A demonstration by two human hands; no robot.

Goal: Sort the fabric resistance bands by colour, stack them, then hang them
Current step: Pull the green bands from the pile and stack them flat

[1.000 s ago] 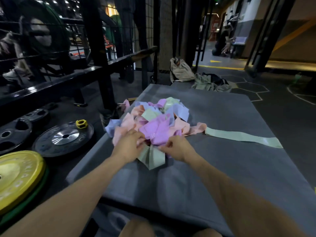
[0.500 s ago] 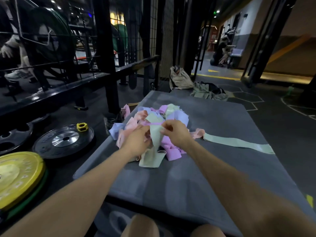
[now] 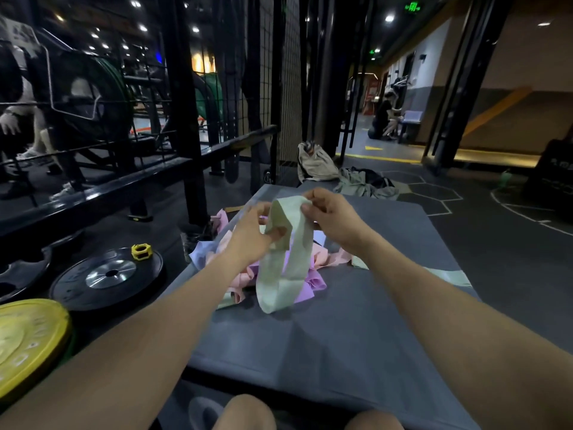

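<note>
Both hands up: left hand [image 3: 252,235] and right hand [image 3: 333,214] pinch pale green band [image 3: 286,259] (loop hanging) above mixed band pile [image 3: 248,274] near grey mat [image 3: 341,330] left edge.

Gym, weights area. Black weight plate [image 3: 107,274] and yellow bumper plate [image 3: 26,342] lie on dark rubber floor at left, yellow collar [image 3: 141,251] on the black one. Black steel rack [image 3: 183,119] with a green plate [image 3: 210,97] behind mesh, far left. Grey padded mat [image 3: 356,336] near centre. Green exit sign [image 3: 412,7] far above corridor
</note>
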